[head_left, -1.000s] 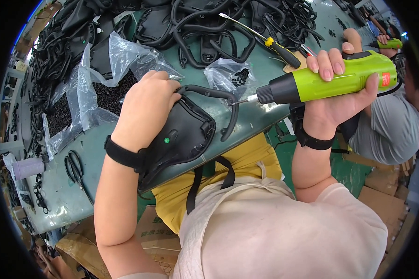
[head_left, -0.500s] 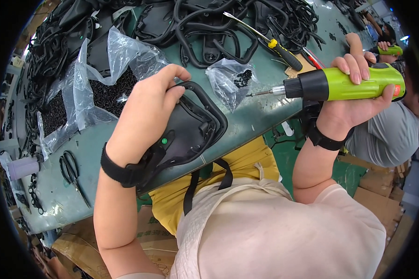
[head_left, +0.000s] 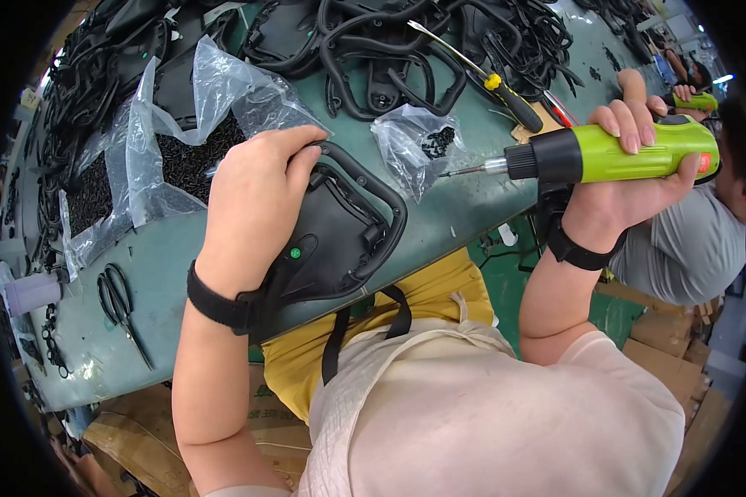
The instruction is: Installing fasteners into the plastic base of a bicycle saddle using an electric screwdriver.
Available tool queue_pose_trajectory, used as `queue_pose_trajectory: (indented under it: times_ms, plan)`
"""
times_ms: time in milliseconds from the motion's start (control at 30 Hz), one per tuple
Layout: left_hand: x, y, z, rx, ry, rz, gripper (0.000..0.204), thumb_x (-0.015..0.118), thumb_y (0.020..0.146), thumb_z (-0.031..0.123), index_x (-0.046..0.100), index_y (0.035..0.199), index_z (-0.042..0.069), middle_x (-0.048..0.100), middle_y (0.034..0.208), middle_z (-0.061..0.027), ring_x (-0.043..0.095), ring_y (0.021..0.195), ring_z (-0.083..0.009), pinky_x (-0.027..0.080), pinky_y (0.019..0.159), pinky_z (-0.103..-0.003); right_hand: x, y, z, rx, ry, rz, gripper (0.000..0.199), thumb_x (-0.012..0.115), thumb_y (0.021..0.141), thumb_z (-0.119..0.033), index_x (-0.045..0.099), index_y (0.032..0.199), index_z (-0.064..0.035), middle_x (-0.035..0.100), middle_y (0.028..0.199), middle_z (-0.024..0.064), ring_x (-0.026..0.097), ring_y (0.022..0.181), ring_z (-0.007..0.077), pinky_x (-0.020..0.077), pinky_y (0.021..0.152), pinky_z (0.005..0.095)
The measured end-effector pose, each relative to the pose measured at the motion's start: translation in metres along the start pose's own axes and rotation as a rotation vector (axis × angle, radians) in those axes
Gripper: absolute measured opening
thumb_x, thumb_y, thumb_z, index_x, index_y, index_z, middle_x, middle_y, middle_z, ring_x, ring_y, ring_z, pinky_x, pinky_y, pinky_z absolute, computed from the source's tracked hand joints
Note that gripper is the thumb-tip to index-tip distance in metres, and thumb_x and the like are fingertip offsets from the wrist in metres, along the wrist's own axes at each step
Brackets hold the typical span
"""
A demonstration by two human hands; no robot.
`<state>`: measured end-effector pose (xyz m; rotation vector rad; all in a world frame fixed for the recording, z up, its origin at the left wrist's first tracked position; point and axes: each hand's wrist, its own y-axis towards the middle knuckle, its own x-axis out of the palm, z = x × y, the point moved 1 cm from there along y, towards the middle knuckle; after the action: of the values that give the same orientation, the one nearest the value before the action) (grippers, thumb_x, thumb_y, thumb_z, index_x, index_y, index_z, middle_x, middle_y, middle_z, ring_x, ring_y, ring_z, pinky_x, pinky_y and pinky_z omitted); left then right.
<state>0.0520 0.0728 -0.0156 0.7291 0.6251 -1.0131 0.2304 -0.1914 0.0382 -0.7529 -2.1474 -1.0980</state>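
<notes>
My left hand (head_left: 257, 195) is closed on the upper left rim of a black plastic panel (head_left: 323, 236), its thumb and fingers pinching the edge. A raised loop-shaped frame (head_left: 381, 199) runs round the panel's far and right sides, and a small green dot marks its face. My right hand (head_left: 630, 166) grips a lime-green electric screwdriver (head_left: 588, 155) held level to the right of the panel. Its thin bit (head_left: 464, 171) points left, apart from the panel, close to a small clear bag of black screws (head_left: 439, 142).
Open clear bags of black screws (head_left: 195, 157) lie left of my hand. Scissors (head_left: 123, 311) and a lilac cup (head_left: 33, 294) sit at the left. Black frames (head_left: 389, 41) pile up behind, near a yellow-and-black screwdriver (head_left: 506, 95). Another person (head_left: 680, 248) sits at the right.
The black panel has tilted so that more of its face shows, and my left hand has turned slightly with it. The electric screwdriver has barely moved.
</notes>
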Motion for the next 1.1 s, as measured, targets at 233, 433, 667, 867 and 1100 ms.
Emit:
queue_pose_trajectory:
  times_ms: [233, 433, 667, 867, 1100]
  plan:
    - [0.004, 0.0, -0.004, -0.007, 0.143, -0.059, 0.017, 0.063, 0.082, 0.012, 0.072, 0.096, 0.007, 0.065, 0.08, -0.0153, 0.061, 0.076, -0.0338, 0.048, 0.07, -0.039, 0.005, 0.002, 0.041, 0.093, -0.023, -0.041, 0.056, 0.049, 0.087, -0.055, 0.05, 0.112, -0.0047, 0.049, 0.077, 0.0055, 0.048, 0.068, 0.0199, 0.0365, 0.073, 0.0385]
    - [0.003, 0.007, -0.015, -0.082, -0.081, -0.114, 0.015, 0.062, 0.08, 0.012, 0.072, 0.086, 0.003, 0.067, 0.08, -0.0175, 0.065, 0.078, -0.0333, 0.052, 0.072, -0.04, 0.017, 0.007, 0.055, 0.085, -0.101, 0.009, 0.051, 0.062, 0.082, -0.044, 0.044, 0.108, -0.0043, 0.044, 0.074, 0.0023, 0.044, 0.065, 0.0153, 0.0357, 0.072, 0.0332]
    - [0.005, -0.002, -0.007, -0.03, 0.121, -0.089, 0.014, 0.062, 0.079, 0.013, 0.073, 0.082, 0.005, 0.067, 0.078, -0.0151, 0.065, 0.076, -0.032, 0.052, 0.071, -0.039, 0.019, 0.009, 0.061, 0.102, -0.103, 0.008, 0.052, 0.061, 0.082, -0.045, 0.043, 0.109, -0.004, 0.044, 0.074, 0.0026, 0.044, 0.065, 0.0158, 0.0352, 0.072, 0.0333]
    - [0.006, -0.004, -0.008, 0.055, 0.207, -0.053, 0.012, 0.064, 0.078, 0.013, 0.073, 0.082, 0.007, 0.067, 0.078, -0.0131, 0.064, 0.075, -0.0309, 0.051, 0.069, -0.039, 0.019, 0.007, 0.076, 0.167, -0.117, -0.078, 0.061, 0.045, 0.086, -0.061, 0.05, 0.113, -0.0069, 0.051, 0.077, 0.0052, 0.049, 0.067, 0.0205, 0.0376, 0.072, 0.0402]
    - [0.01, -0.005, -0.013, 0.109, 0.189, -0.046, 0.012, 0.065, 0.077, 0.013, 0.072, 0.083, 0.006, 0.067, 0.08, -0.0132, 0.063, 0.077, -0.0317, 0.051, 0.069, -0.04, 0.035, 0.012, 0.095, 0.194, -0.314, -0.28, 0.062, 0.051, 0.084, -0.058, 0.045, 0.115, -0.0045, 0.049, 0.078, 0.0045, 0.049, 0.066, 0.0176, 0.0378, 0.07, 0.0372]
